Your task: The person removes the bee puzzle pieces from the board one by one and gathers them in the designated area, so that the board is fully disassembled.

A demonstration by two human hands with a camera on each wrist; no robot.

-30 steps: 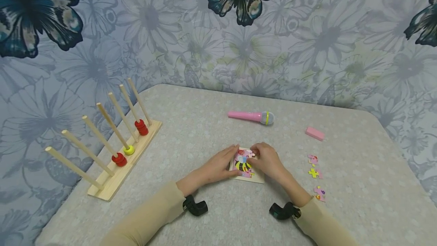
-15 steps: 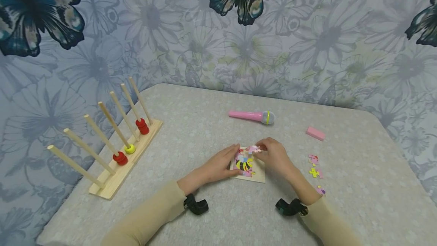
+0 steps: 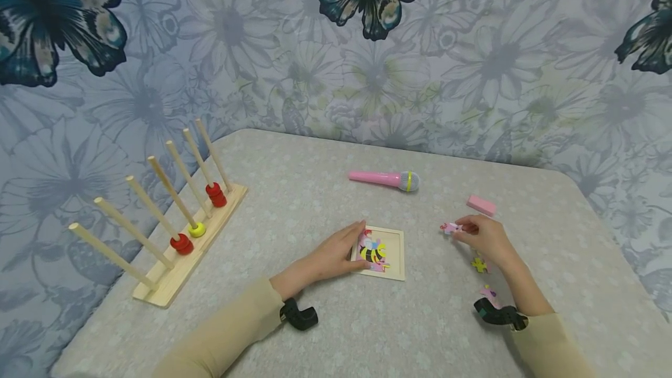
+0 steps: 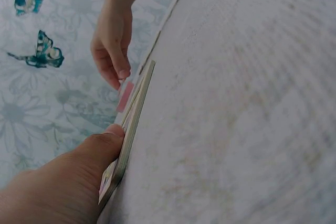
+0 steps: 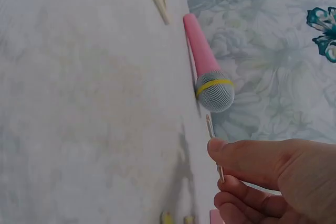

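Observation:
On the table lies a small wooden puzzle tray [image 3: 397, 255] with bee-picture pieces filling its left part; the right part shows bare wood. My left hand [image 3: 329, 259] grips the tray's left side, thumb at the near corner and fingers at the far one; the left wrist view shows the thumb on the tray's rim [image 4: 137, 116]. Out to the right, my right hand [image 3: 487, 242] pinches a pink puzzle piece [image 3: 449, 228] between thumb and fingers. The right wrist view shows this piece [image 5: 209, 125] edge-on. A yellow piece [image 3: 479, 265] and a pink-purple piece [image 3: 488, 292] lie below that hand.
A pink toy microphone [image 3: 383, 179] lies behind the tray. Behind the right hand is a pink block [image 3: 481, 205]. A wooden peg stand [image 3: 196, 252] with red and yellow rings stands at the left. The patterned wall [image 3: 336, 86] borders the table's far side.
My right hand has lifted the pink piece out of the tray and carried it right, toward the loose pieces. The left hand stays at the tray.

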